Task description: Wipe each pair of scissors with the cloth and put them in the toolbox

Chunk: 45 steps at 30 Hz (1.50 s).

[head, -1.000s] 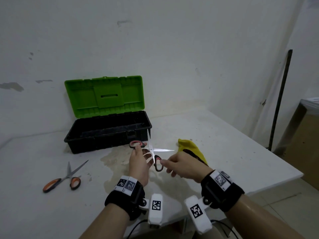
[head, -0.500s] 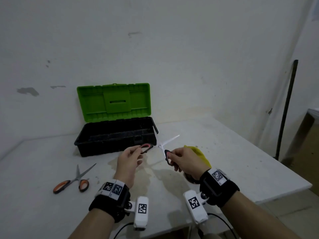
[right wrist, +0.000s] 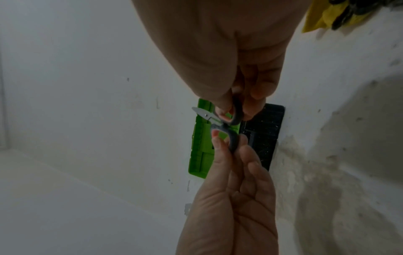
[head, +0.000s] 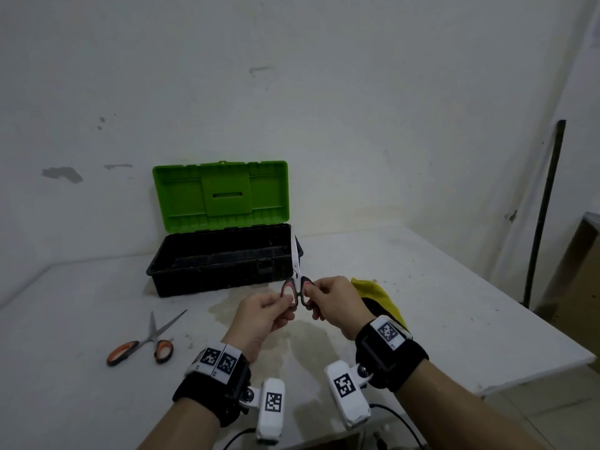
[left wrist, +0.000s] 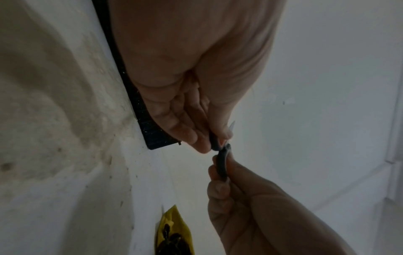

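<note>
Both my hands hold a pair of scissors [head: 296,280] with black-and-red handles in the air, just in front of the toolbox [head: 224,274]. My left hand [head: 264,315] pinches the left handle loop and my right hand [head: 331,303] pinches the right loop [right wrist: 236,113]. The blades are together and point up toward the box. The toolbox is black, and its green lid [head: 220,194] stands up. A second pair of scissors [head: 143,342] with orange handles lies on the table at the left, blades apart. The yellow cloth [head: 378,295] lies behind my right wrist.
The white table [head: 454,313] has a brown stain in front of the toolbox. Its right edge drops off to the floor. A dark pole [head: 542,216] leans against the wall at the right, with a brown box [head: 581,271] beyond it.
The blades of the held scissors, spread wide before, have come together and now point upward. My two hands moved closer to each other. The camera view has shifted.
</note>
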Motion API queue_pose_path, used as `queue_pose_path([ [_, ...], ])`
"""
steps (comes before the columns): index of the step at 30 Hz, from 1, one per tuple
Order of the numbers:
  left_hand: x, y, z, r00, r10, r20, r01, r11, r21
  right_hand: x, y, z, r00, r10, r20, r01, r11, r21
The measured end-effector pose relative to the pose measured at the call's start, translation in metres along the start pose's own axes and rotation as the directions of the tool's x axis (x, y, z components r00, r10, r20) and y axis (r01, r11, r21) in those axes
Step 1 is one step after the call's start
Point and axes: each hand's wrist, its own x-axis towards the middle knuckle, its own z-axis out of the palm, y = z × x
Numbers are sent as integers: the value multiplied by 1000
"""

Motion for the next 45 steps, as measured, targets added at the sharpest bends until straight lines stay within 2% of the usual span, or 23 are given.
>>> queue_pose_path([
  [5,-2,0,1,999,-13,-32,11,999,-37,-1,4,4,998,-41,-52,42,999,10],
  [11,3,10,-2,1000,15,6,-16,999,33,2,-3,17,973,-199,-116,158,944,-289],
  [17,12,33,-20,997,65,39,-71,977,199,24,-26,24,969,-228,-94,172,898,-406],
  [20,26,54,-41,994,108,31,-112,962,248,45,-41,29,970,-228,-80,173,887,-428],
  [25,74,80,-114,979,168,-112,-123,937,328,95,-67,49,974,-221,-57,164,851,-499],
  [31,140,78,-207,919,261,-295,-90,867,489,170,-75,85,995,-93,-42,51,810,-585],
  [36,174,57,-256,903,174,-393,49,866,497,206,-78,134,999,24,26,0,733,-680],
  [40,195,34,-270,918,32,-394,141,905,402,220,-79,171,980,121,158,34,681,-731],
  [45,239,-19,-305,930,-14,-368,115,960,254,230,-78,202,958,189,216,71,575,-815],
])
